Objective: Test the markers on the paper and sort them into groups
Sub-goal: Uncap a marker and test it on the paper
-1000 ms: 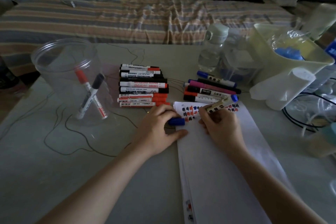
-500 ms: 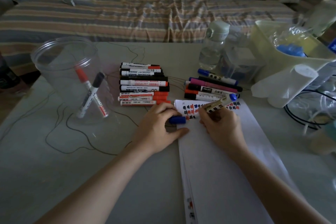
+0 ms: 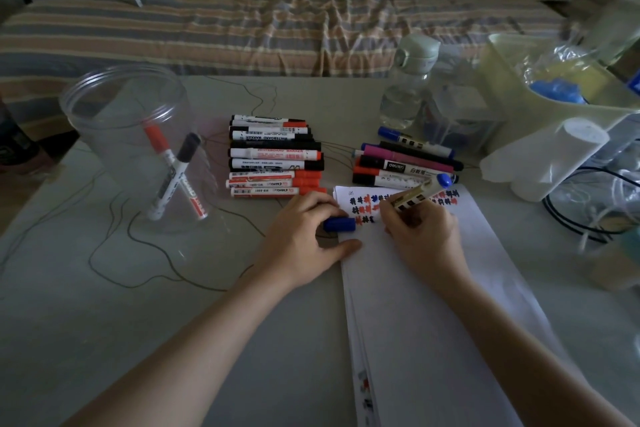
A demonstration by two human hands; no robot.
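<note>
My right hand (image 3: 424, 236) grips a blue marker (image 3: 420, 192) with its tip down on the white paper (image 3: 433, 305), whose top edge carries rows of red, black and blue test marks. My left hand (image 3: 304, 236) holds the marker's blue cap (image 3: 340, 224) at the paper's left edge. A row of red and black markers (image 3: 275, 159) lies left of the paper's top. A second, mixed pile of markers (image 3: 405, 163) lies just behind the paper. A clear plastic jar (image 3: 131, 135) at the left holds one red and one black marker.
A water bottle (image 3: 407, 87) and a clear box (image 3: 460, 107) stand behind the mixed pile. At the right are a pale bin (image 3: 540, 121), a white paper roll (image 3: 554, 156) and tangled cables (image 3: 595, 211). A thin wire (image 3: 114, 253) loops over the table left of my arm. A striped bed runs along the far edge.
My right hand has shifted the marker slightly on the paper while writing. My left hand has stayed in place with the cap.
</note>
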